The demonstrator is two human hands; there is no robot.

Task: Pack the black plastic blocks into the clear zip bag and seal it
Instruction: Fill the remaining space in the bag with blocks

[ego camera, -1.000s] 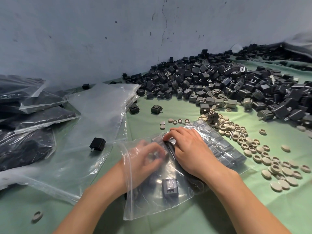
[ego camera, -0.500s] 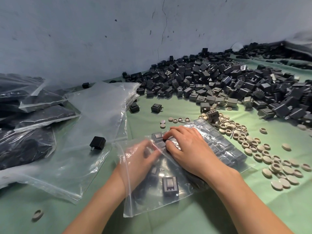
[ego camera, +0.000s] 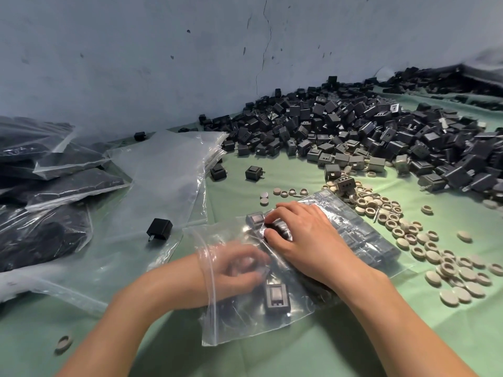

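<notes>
Head view, and both hands are busy. The clear zip bag (ego camera: 245, 330) lies flat on the green cloth (ego camera: 353, 349), its mouth to the left and unsealed, because the left hand (ego camera: 236, 270) is inside it up to the wrist. Through the film that hand is a blur. The fingers look loosely bent, but I cannot tell whether they've got a block.

Just beside it, also inside the bag, one loose block (ego camera: 276, 297) lies face up, apart from the rest. My guess is it's next to be slotted in.

The right hand (ego camera: 307, 240) lies palm-down on top of the bag. Its fingers and thumb curl over the end of the packed blocks (ego camera: 367, 240), gripping them through the plastic. That reads as bracing, so the tidy rows don't slide while the other hand works.

The pile of black plastic blocks (ego camera: 353, 126) sits behind, against the wall. Beige rings (ego camera: 381, 210) are scattered between it and the bag. Empty bags (ego camera: 168, 170) are stacked to the left, with filled bags (ego camera: 54, 186) beyond them. The packing looks only partly done and the bag is not yet sealed.
</notes>
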